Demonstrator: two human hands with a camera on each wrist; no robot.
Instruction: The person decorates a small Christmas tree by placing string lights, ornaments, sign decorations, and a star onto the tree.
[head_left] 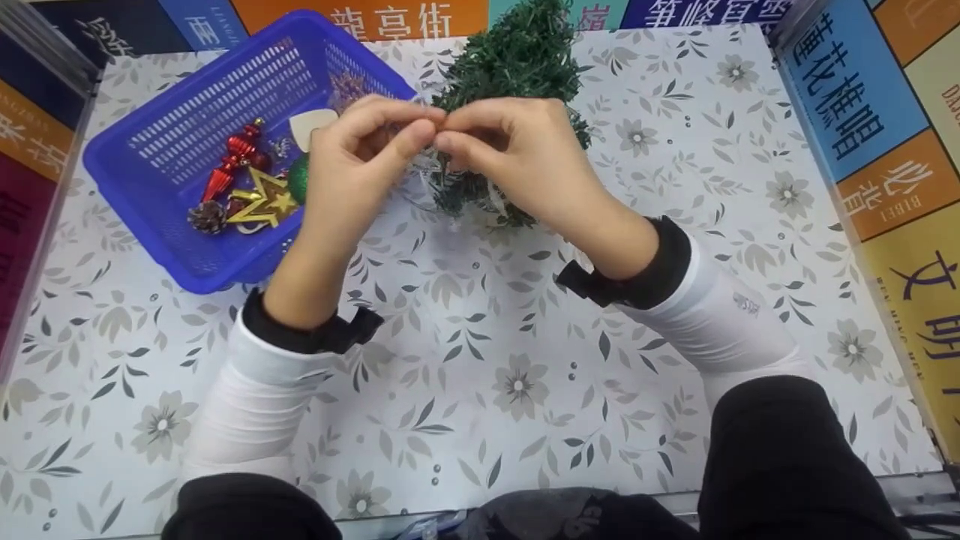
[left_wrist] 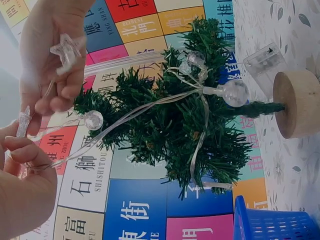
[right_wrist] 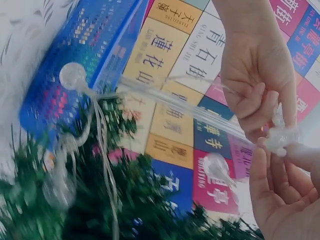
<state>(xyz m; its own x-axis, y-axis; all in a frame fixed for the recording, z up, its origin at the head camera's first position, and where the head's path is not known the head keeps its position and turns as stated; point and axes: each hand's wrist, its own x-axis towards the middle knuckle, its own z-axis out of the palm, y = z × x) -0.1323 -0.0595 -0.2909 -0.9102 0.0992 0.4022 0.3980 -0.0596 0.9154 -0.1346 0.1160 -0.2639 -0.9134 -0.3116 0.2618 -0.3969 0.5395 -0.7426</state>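
My left hand (head_left: pixel 352 154) and right hand (head_left: pixel 525 154) meet at the fingertips in the head view, above the front of a small artificial Christmas tree (head_left: pixel 517 67). Both pinch parts of a clear string of fairy lights, whose round bulb (left_wrist: pixel 235 93) hangs by the tree in the left wrist view. A clear star-shaped light (left_wrist: pixel 66 52) lies against the right hand's palm side there. Another star-shaped light (left_wrist: pixel 23 121) shows at the left fingertips. Loose wires trail from the fingers to the branches. The tree's round wooden base (left_wrist: pixel 300 102) is seen in that view.
Left of the tree stands a blue plastic basket (head_left: pixel 195 274) with red ornaments (head_left: pixel 225 169), a gold star (head_left: pixel 266 201), a green ball (head_left: pixel 298 178) and a pine cone (head_left: pixel 207 217). A clear battery box (left_wrist: pixel 265 60) lies near the tree base. Printed panels (head_left: pixel 892 172) border the table.
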